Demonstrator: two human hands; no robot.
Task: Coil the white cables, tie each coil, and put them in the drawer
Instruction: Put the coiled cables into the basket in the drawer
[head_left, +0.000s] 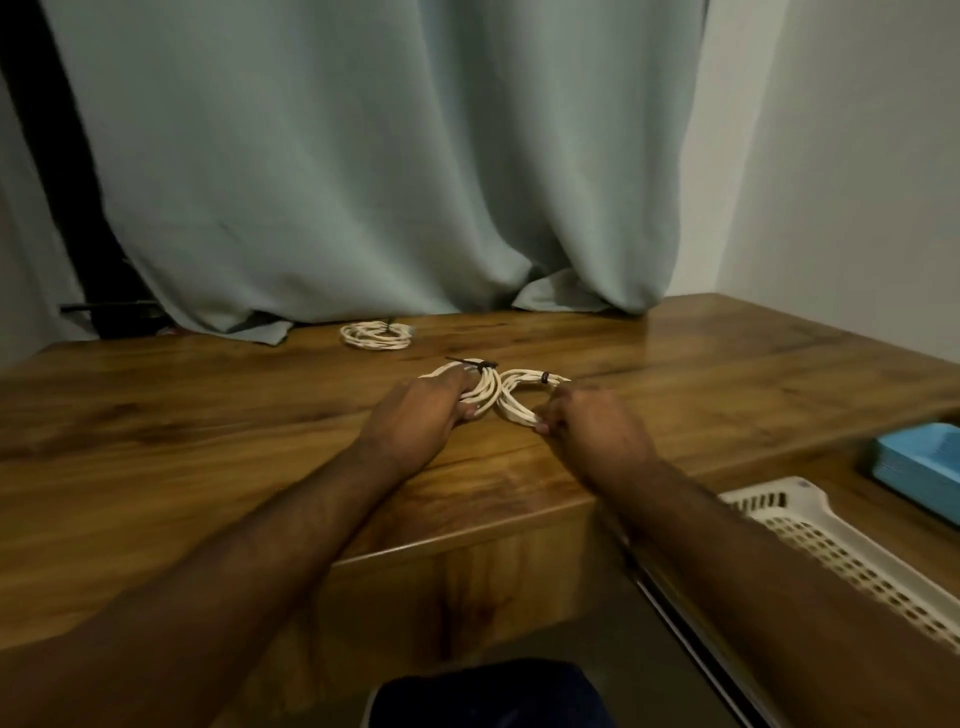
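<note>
Two white cable coils lie side by side in the middle of the wooden table (208, 447). My left hand (415, 415) grips the left coil (485, 389), which carries a black tie (475, 365) at its top. My right hand (587, 421) pinches the near edge of the right coil (519, 402), which has a dark band (545, 378) on its far side. A third tied white coil (376, 335) rests farther back near the curtain. The open drawer (852, 491) sits at the lower right, below the table top.
A grey-green curtain (389, 156) hangs behind the table and drapes onto its back edge. Inside the drawer are a white perforated plastic tray (810, 525) and a blue container (919, 457). A white wall stands on the right.
</note>
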